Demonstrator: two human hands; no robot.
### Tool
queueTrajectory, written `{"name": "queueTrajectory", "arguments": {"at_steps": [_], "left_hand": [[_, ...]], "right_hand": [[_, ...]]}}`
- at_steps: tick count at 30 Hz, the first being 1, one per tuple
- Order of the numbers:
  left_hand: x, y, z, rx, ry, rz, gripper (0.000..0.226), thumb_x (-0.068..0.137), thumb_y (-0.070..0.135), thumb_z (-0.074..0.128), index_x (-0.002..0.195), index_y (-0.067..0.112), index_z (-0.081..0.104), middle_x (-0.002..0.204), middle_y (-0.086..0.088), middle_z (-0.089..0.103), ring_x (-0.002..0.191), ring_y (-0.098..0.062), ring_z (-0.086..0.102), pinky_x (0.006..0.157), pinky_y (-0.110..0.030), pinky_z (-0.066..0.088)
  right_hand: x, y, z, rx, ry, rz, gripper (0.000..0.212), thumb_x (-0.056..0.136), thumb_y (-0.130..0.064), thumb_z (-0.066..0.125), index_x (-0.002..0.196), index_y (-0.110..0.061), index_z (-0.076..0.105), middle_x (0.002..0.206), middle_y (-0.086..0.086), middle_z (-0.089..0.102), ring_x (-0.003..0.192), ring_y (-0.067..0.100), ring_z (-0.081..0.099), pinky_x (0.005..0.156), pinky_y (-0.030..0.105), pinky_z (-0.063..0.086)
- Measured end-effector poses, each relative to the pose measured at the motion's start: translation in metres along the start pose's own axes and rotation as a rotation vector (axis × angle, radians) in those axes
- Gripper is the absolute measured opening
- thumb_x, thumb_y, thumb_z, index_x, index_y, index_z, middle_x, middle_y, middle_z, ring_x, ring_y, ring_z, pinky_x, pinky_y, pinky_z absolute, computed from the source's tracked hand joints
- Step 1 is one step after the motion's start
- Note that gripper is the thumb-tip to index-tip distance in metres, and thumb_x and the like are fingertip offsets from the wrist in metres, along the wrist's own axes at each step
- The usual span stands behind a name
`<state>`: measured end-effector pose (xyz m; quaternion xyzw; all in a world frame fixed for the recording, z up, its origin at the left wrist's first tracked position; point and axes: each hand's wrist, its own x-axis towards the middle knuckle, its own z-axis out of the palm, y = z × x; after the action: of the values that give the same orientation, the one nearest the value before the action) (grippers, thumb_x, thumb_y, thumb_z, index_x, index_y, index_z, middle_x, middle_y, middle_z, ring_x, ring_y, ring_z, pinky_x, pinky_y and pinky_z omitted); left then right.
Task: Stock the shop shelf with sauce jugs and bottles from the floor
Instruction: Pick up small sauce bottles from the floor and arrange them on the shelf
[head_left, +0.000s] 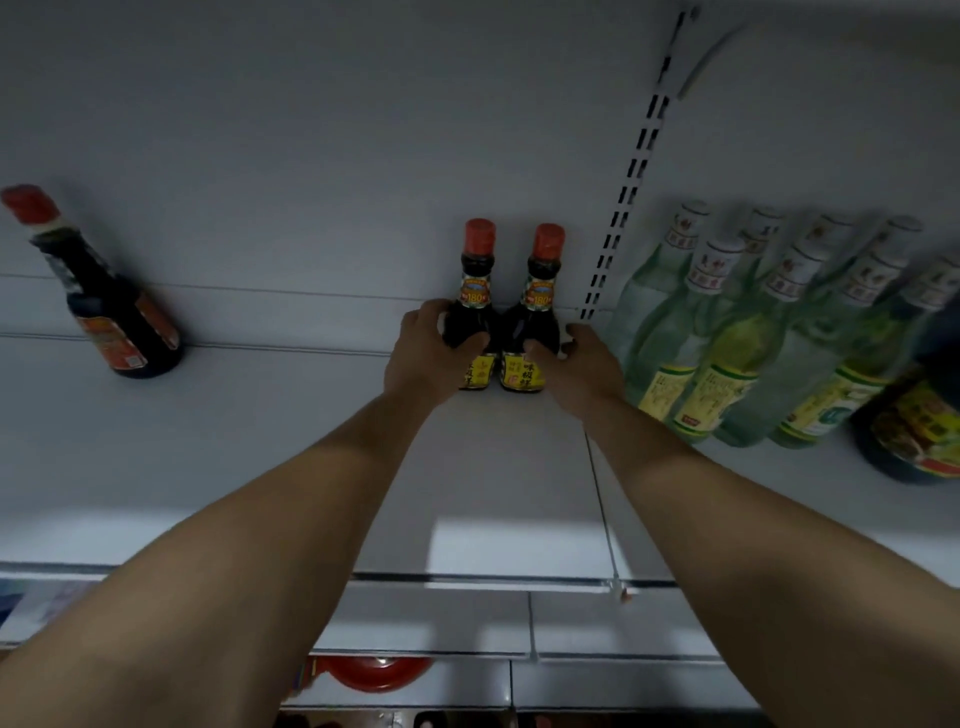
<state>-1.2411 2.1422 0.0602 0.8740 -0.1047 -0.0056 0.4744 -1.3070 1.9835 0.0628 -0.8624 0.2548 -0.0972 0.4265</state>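
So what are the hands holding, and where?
The left hand grips the left bottle and the right hand the right bottle, each round its wide body below the neck.

bare shelf (291, 415) left, clear bottles (727, 353) right

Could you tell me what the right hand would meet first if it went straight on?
The right hand grips the right dark bottle already; beyond it, probably the shelf's back panel, though depth is unclear.
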Motion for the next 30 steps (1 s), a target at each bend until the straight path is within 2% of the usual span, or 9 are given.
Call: {"name": "queueTrajectory", "arguments": {"at_steps": [4, 7, 10, 13, 16, 20, 23, 26, 30], "left_hand": [[-0.010, 0.005, -0.004, -0.086, 0.040, -0.030, 0.067, 0.084, 0.043, 0.067, 0.141, 0.018, 0.041, 0.141, -0.007, 0.039, 0.125, -0.023, 0.047, 0.102, -0.043, 0.043], [-0.032, 0.008, -0.007, -0.157, 0.075, -0.016, 0.053, 0.088, 0.043, 0.062, 0.134, 0.019, 0.048, 0.133, -0.003, 0.047, 0.119, -0.021, 0.052, 0.097, -0.035, 0.044], [-0.057, 0.014, -0.014, -0.215, 0.045, -0.044, 0.045, 0.090, 0.044, 0.059, 0.128, 0.021, 0.052, 0.118, 0.001, 0.059, 0.111, -0.021, 0.057, 0.085, -0.028, 0.041], [-0.088, 0.020, -0.018, -0.237, -0.087, -0.117, 0.048, 0.086, 0.043, 0.066, 0.126, 0.020, 0.054, 0.120, -0.006, 0.064, 0.111, -0.025, 0.059, 0.089, -0.033, 0.048], [-0.126, 0.022, -0.014, -0.262, -0.133, -0.166, 0.044, 0.083, 0.040, 0.070, 0.119, 0.019, 0.058, 0.114, -0.007, 0.067, 0.104, -0.027, 0.064, 0.093, -0.041, 0.051], [-0.180, 0.024, -0.003, -0.227, -0.122, -0.176, 0.045, 0.084, 0.044, 0.068, 0.119, 0.019, 0.058, 0.104, -0.004, 0.068, 0.083, -0.016, 0.069, 0.078, -0.034, 0.055], [-0.224, 0.023, 0.010, -0.200, -0.141, -0.205, 0.043, 0.083, 0.047, 0.067, 0.115, 0.019, 0.060, 0.095, 0.002, 0.069, 0.067, -0.004, 0.069, 0.063, -0.025, 0.049], [-0.258, 0.014, 0.024, -0.132, -0.195, -0.261, 0.046, 0.082, 0.051, 0.067, 0.113, 0.018, 0.061, 0.099, -0.002, 0.070, 0.081, -0.015, 0.069, 0.069, -0.027, 0.049], [-0.299, -0.015, 0.047, -0.003, -0.271, -0.373, 0.057, 0.079, 0.058, 0.067, 0.120, 0.020, 0.057, 0.110, -0.005, 0.066, 0.097, -0.022, 0.064, 0.087, -0.034, 0.049]], "right_hand": [[-0.017, -0.004, -0.006, -0.031, 0.016, -0.024, 0.067, 0.089, -0.053, 0.057, 0.142, -0.015, 0.040, 0.138, 0.009, 0.052, 0.125, 0.026, 0.050, 0.096, 0.028, 0.040], [-0.039, -0.008, -0.011, -0.055, 0.014, -0.060, 0.058, 0.091, -0.051, 0.055, 0.136, -0.016, 0.047, 0.123, 0.006, 0.061, 0.115, 0.026, 0.055, 0.082, 0.025, 0.039], [-0.058, -0.012, -0.020, -0.089, -0.018, -0.109, 0.054, 0.092, -0.050, 0.053, 0.134, -0.016, 0.048, 0.126, 0.007, 0.060, 0.115, 0.027, 0.055, 0.087, 0.030, 0.043], [-0.077, -0.016, -0.032, -0.125, -0.042, -0.147, 0.054, 0.092, -0.050, 0.052, 0.134, -0.016, 0.049, 0.131, 0.006, 0.058, 0.118, 0.027, 0.054, 0.087, 0.029, 0.042], [-0.097, -0.014, -0.045, -0.133, -0.062, -0.186, 0.056, 0.091, -0.052, 0.054, 0.134, -0.017, 0.049, 0.131, 0.005, 0.058, 0.118, 0.026, 0.054, 0.091, 0.034, 0.046], [-0.127, 0.002, -0.058, -0.102, -0.079, -0.237, 0.056, 0.087, -0.055, 0.056, 0.131, -0.021, 0.052, 0.127, 0.001, 0.060, 0.114, 0.023, 0.056, 0.088, 0.032, 0.047], [-0.151, 0.020, -0.064, -0.098, -0.106, -0.284, 0.056, 0.086, -0.053, 0.059, 0.132, -0.021, 0.053, 0.123, 0.000, 0.062, 0.111, 0.022, 0.058, 0.090, 0.033, 0.048], [-0.174, 0.037, -0.065, -0.037, -0.193, -0.283, 0.056, 0.087, -0.050, 0.061, 0.133, -0.020, 0.052, 0.123, -0.001, 0.062, 0.108, 0.022, 0.059, 0.091, 0.044, 0.051], [-0.198, 0.065, -0.055, -0.057, -0.297, -0.316, 0.053, 0.087, -0.052, 0.059, 0.131, -0.022, 0.053, 0.120, -0.004, 0.062, 0.108, 0.020, 0.058, 0.092, 0.039, 0.048]]}}
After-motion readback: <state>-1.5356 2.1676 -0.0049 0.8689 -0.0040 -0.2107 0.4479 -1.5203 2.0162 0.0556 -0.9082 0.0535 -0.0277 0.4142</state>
